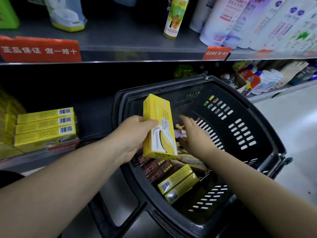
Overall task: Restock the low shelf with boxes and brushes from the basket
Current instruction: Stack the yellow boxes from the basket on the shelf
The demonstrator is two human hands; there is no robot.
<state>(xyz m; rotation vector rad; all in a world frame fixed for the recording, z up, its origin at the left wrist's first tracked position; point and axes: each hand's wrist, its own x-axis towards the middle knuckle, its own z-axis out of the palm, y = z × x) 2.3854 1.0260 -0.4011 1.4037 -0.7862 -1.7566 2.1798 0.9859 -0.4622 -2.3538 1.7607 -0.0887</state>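
Note:
My left hand (135, 134) grips a yellow box (159, 127), held upright over the left rim of the black basket (257, 117). My right hand (192, 133) reaches down into the basket with its fingers spread over brushes (188, 160) lying there; whether it holds one is hidden. Two more yellow boxes (178, 182) and several dark brown boxes (157, 167) lie in the basket's near part. On the low shelf (96, 117) at the left stands a stack of three yellow boxes (46, 126).
The upper shelf (137, 40) carries a yellow spray bottle (173, 18), white bottles (257, 23) and red price tags (39, 48). More bottles (257, 81) stand on the low shelf at the right. Pale floor (291, 134) lies right of the basket.

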